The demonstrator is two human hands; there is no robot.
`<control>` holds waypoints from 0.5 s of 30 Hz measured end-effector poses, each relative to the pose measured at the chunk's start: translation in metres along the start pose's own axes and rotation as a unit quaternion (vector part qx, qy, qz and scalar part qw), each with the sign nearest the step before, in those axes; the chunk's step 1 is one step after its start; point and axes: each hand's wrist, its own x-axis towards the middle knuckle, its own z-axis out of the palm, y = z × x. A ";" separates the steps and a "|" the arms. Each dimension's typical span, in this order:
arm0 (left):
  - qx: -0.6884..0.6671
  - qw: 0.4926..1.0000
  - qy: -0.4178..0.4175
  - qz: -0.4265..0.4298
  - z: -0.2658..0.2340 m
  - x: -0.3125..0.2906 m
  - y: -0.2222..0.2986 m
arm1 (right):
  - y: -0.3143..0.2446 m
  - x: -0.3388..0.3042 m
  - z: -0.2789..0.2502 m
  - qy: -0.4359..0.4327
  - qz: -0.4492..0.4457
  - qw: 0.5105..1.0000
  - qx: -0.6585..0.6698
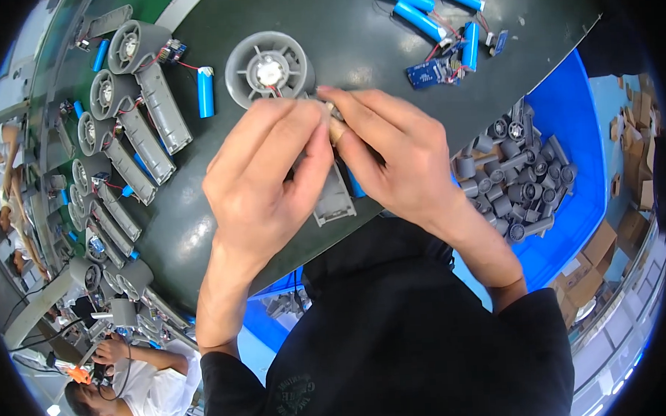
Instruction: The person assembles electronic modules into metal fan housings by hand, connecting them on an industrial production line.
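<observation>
fan housing (248, 76): grey | battery cell (206, 91): blue | tabletop (355, 28): dark green | bin (586, 122): blue

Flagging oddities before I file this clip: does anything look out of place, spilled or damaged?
Nothing clearly stands out. The blue cylindrical cells at the upper right lie at scattered angles, untidier than the row of grey plastic housings on the left, but no damage shows. Details between the hands are mostly hidden.
</observation>
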 end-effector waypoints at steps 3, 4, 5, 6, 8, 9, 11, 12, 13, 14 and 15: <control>0.041 0.999 0.029 0.003 -0.015 0.004 0.001 | -0.005 -0.001 -0.003 -0.010 0.134 0.987 0.091; 0.071 0.997 0.034 -0.010 -0.019 0.007 -0.004 | -0.005 -0.001 -0.010 -0.036 0.155 0.982 0.105; 0.070 0.996 0.025 -0.056 -0.020 0.014 -0.003 | -0.007 0.000 -0.012 -0.037 0.147 0.983 0.103; 0.021 0.995 0.015 -0.095 -0.018 0.015 -0.009 | -0.008 0.001 -0.012 -0.043 0.201 0.965 0.165; -0.046 0.985 -0.009 -0.163 -0.015 0.011 -0.017 | -0.010 0.002 -0.014 -0.059 0.272 0.930 0.242; -0.066 0.979 -0.022 -0.194 -0.017 0.010 -0.017 | -0.013 0.003 -0.014 -0.062 0.259 0.934 0.240; -0.033 0.990 0.002 -0.135 -0.023 0.015 -0.012 | -0.017 0.004 -0.015 -0.018 0.269 0.900 0.343; -0.027 0.992 0.011 -0.124 -0.029 0.020 -0.008 | -0.020 0.006 -0.018 -0.027 0.254 0.906 0.338; -0.022 0.993 0.021 -0.112 -0.035 0.025 -0.003 | -0.022 0.008 -0.018 -0.012 0.220 0.914 0.340; -0.023 0.994 0.039 -0.097 -0.040 0.029 0.001 | -0.024 0.011 -0.019 -0.002 0.193 0.924 0.331; -0.021 0.995 0.051 -0.087 -0.047 0.034 0.004 | -0.026 0.016 -0.020 0.008 0.165 0.932 0.323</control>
